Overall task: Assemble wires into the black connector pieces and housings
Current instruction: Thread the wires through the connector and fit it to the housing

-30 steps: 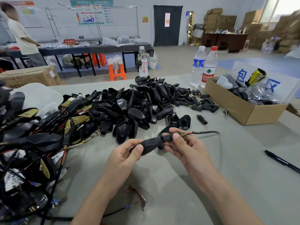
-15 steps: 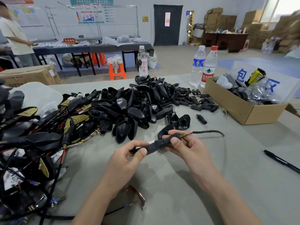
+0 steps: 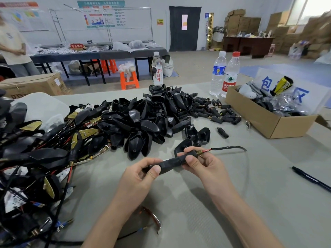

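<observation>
Grey table, cartons stacked behind
Your left hand and right hand grip the black housing above it.

Left hand and right hand, both bare. Behind the fingers, the left forearm and right forearm are uncovered down to the lower frame edge. Thumbnails are short and rounded, and the knuckles are lightly creased.

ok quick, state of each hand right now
Left hand: closed, pinching the left end of the housing.
Right hand: closed, gripping the housing's other end, where the wire comes out.
</observation>
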`<act>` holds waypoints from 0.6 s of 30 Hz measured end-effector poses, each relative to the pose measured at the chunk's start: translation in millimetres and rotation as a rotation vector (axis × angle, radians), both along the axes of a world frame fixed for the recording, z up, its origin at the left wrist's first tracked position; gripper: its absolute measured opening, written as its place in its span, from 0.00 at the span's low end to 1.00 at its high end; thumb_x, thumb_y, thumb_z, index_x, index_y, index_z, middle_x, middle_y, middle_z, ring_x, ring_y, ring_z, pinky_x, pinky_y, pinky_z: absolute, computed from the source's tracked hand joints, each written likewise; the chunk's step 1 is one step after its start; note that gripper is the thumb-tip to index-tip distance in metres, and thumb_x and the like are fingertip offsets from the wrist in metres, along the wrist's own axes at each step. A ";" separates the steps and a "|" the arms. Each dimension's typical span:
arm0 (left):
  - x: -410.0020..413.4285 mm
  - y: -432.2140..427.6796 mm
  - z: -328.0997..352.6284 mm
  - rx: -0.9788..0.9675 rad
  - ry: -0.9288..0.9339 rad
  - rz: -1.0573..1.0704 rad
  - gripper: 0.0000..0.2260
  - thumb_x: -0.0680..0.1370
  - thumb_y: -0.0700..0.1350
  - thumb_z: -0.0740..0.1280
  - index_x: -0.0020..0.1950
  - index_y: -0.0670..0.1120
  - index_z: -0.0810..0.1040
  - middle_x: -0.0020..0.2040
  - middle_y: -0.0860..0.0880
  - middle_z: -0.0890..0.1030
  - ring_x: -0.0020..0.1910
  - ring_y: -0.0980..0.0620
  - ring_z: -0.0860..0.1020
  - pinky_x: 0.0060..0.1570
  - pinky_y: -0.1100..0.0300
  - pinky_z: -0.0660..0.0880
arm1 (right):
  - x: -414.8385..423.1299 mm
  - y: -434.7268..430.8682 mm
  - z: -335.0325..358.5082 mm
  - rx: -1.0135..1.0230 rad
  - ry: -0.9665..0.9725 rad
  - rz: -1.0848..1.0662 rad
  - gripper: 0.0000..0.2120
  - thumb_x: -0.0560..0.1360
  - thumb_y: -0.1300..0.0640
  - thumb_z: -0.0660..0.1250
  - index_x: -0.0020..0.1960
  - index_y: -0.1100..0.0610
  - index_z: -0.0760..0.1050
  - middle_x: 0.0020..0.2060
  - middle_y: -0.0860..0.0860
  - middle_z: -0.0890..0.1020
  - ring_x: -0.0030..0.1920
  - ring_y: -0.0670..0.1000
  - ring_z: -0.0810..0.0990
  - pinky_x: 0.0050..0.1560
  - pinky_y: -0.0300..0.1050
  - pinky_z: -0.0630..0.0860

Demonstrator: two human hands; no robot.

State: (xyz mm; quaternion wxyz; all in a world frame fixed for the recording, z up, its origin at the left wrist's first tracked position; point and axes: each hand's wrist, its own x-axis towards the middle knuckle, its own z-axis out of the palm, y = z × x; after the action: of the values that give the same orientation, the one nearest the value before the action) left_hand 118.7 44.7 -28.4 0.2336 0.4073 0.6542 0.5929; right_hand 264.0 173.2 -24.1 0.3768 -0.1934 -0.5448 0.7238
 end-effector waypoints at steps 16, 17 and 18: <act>1.7 0.6 1.7 0.017 -0.029 0.020 0.07 0.80 0.41 0.68 0.52 0.51 0.84 0.42 0.57 0.85 0.42 0.63 0.81 0.46 0.73 0.73 | -1.6 2.8 -3.2 -0.133 0.096 0.018 0.14 0.72 0.56 0.69 0.57 0.60 0.77 0.53 0.57 0.86 0.58 0.53 0.84 0.53 0.38 0.80; 1.8 0.7 2.1 0.026 -0.024 0.028 0.07 0.80 0.40 0.68 0.52 0.51 0.83 0.40 0.58 0.85 0.41 0.64 0.80 0.45 0.74 0.72 | -2.4 1.8 -4.1 -0.132 0.096 0.020 0.14 0.72 0.56 0.69 0.57 0.60 0.78 0.53 0.56 0.86 0.58 0.53 0.84 0.53 0.38 0.80; 1.9 0.9 2.4 0.031 -0.018 0.032 0.07 0.80 0.39 0.68 0.52 0.50 0.83 0.39 0.59 0.84 0.40 0.65 0.79 0.44 0.75 0.72 | -3.1 1.1 -4.5 -0.130 0.091 0.018 0.14 0.72 0.56 0.69 0.57 0.60 0.78 0.54 0.56 0.86 0.58 0.53 0.84 0.53 0.38 0.80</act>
State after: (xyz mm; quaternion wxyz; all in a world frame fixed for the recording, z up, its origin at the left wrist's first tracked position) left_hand 120.6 45.6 -26.0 0.2235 0.3949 0.6491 0.6105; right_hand 260.9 174.3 -28.5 0.3812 -0.1791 -0.4808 0.7690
